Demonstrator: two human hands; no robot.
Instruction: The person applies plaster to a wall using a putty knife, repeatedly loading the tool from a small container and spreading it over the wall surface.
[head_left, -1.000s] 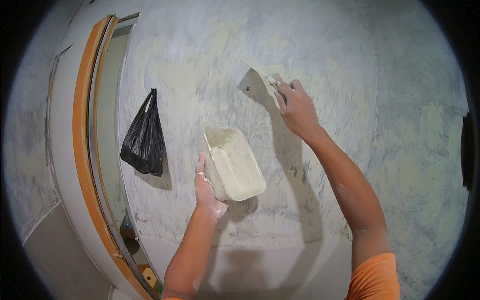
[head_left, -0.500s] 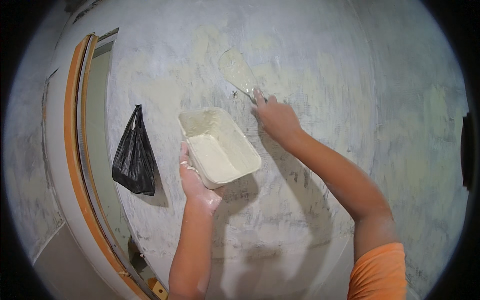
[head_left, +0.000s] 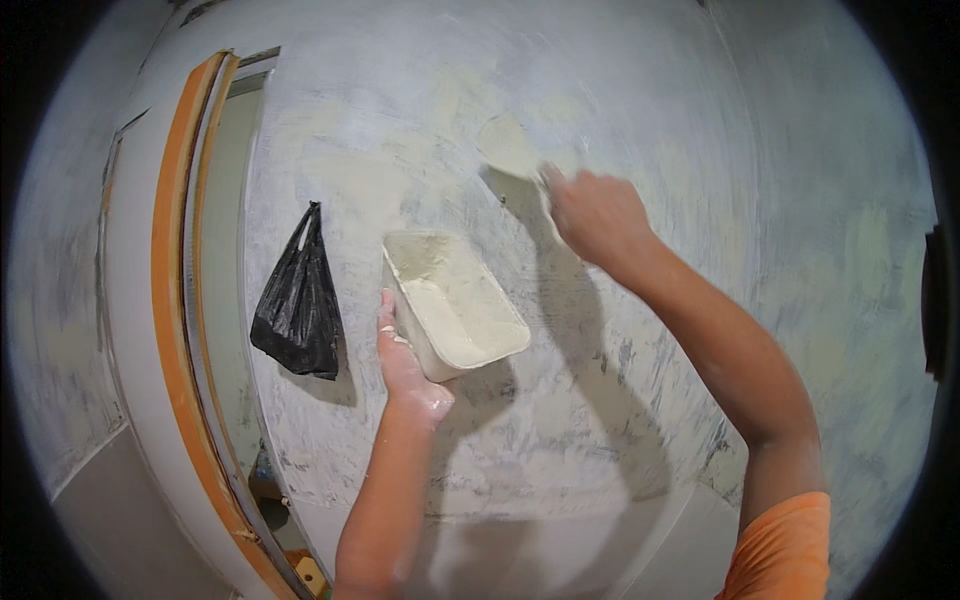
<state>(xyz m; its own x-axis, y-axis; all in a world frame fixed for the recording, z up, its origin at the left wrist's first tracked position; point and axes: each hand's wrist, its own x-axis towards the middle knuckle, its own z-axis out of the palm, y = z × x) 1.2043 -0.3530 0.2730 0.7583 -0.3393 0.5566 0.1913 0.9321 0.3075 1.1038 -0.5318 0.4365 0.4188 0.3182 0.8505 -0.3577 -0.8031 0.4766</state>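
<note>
My left hand [head_left: 402, 368] supports a pale rectangular plastic tub [head_left: 412, 318] from its left side and below, thumb along the side wall. Cream-coloured putty [head_left: 448, 322] covers the tub's bottom and smears its inner walls. Up and to the right, my right hand [head_left: 603, 212] is closed around the handle of a putty knife [head_left: 508, 147], which is mostly hidden by the fingers. Its broad blade is coated with the same cream putty and casts a shadow on the wall [head_left: 660, 160]. Whether the blade's edge touches the wall I cannot tell. White smears mark my left wrist and fingers.
On the left, a knotted black plastic bag [head_left: 300, 315] hangs against the wall. Beyond it stands an orange-edged door frame [head_left: 172, 260] with a narrow opening. The wall is patchy grey and cream. A dark object [head_left: 934, 300] sits at the far right rim.
The view has shifted, so bag and door frame sit further right. My right hand has moved right, and the knife now shows a distinct shadow beneath it. Left hand still holds the tub.
</note>
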